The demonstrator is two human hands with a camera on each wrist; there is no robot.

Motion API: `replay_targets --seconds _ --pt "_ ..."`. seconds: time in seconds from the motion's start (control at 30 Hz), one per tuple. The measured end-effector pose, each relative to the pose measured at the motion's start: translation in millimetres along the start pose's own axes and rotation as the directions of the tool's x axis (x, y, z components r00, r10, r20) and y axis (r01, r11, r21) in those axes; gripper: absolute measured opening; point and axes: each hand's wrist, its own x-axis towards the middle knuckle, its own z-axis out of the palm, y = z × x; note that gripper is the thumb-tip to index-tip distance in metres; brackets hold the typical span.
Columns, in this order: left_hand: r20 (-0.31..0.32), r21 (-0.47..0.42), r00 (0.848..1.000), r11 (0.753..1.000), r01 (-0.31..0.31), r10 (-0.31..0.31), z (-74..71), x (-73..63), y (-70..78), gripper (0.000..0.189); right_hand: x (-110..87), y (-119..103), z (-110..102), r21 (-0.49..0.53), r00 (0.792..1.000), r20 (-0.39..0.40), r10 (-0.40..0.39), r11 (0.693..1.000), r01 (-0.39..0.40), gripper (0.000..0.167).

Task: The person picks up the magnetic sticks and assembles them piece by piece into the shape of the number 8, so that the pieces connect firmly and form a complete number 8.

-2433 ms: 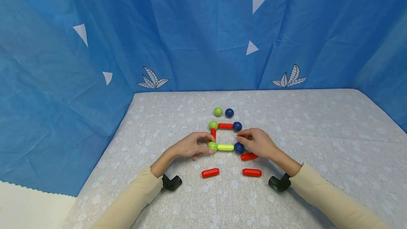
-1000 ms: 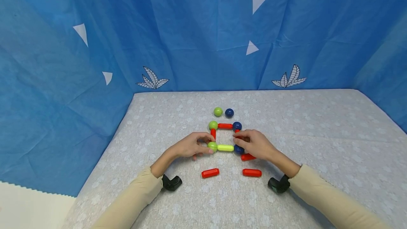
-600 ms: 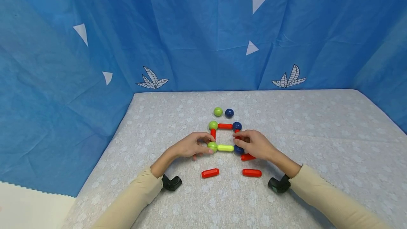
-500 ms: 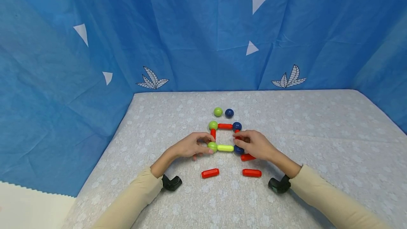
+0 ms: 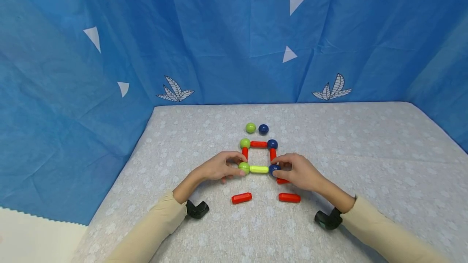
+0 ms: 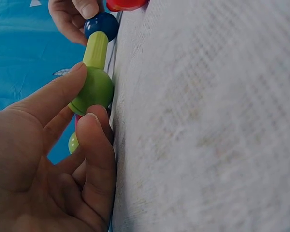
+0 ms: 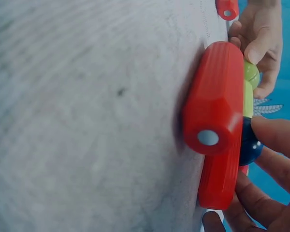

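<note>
A square of magnetic rods and balls lies on the table. My left hand (image 5: 223,167) pinches the green ball (image 5: 244,168) at its near-left corner between thumb and fingers. At the near-right corner, my right hand (image 5: 300,171) holds the blue ball (image 7: 251,147) with thumb and fingertips. A yellow-green rod (image 5: 259,169) joins these two balls. Red rods form the left side (image 5: 245,153), the far side (image 5: 258,144) and the right side (image 5: 273,154). The far corners are a green ball (image 5: 245,143) and a blue ball (image 5: 272,144).
Beyond the square sit a loose green ball (image 5: 250,128) and a loose blue ball (image 5: 263,129). Two red rods (image 5: 241,198) lie on the near side. Another red rod (image 5: 282,181) is partly hidden by the right hand. A blue cloth (image 5: 234,52) hangs behind the patterned tablecloth (image 5: 365,153).
My right hand has let go of the right-side red rod, which now spans the two blue balls, and has shifted nearer onto the near-right blue ball. The left hand stays put.
</note>
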Motion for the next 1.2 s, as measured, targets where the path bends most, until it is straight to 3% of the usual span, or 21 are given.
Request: replay_targets --seconds 0.37,0.63,0.77,0.97,1.2 --pt "-0.031 0.003 0.998 0.999 -0.048 0.048 -0.9 -7.2 -2.7 0.04 -1.4 1.8 3.3 0.005 1.0 -0.011 -0.002 1.0 0.002 0.025" --pt "-0.074 0.011 0.994 0.997 -0.075 0.076 5.7 -37.8 1.1 0.034 -1.7 2.1 3.2 -0.002 1.0 -0.012 0.003 1.0 -0.003 0.025" --pt "-0.029 0.005 0.997 0.998 -0.069 0.069 19.0 -50.4 7.2 0.032 -2.1 2.3 2.7 -0.013 1.0 -0.016 0.013 1.0 -0.013 0.026" --pt "0.006 0.057 1.0 0.998 -0.023 0.022 34.4 -52.5 8.7 0.031 -1.9 2.7 3.9 -0.02 1.0 -0.021 0.015 1.0 -0.015 0.026" --pt "0.003 0.132 0.999 0.99 -0.044 0.044 36.9 -51.7 5.0 0.029 -1.1 1.8 5.0 -0.026 0.999 -0.017 0.034 0.999 -0.034 0.025"
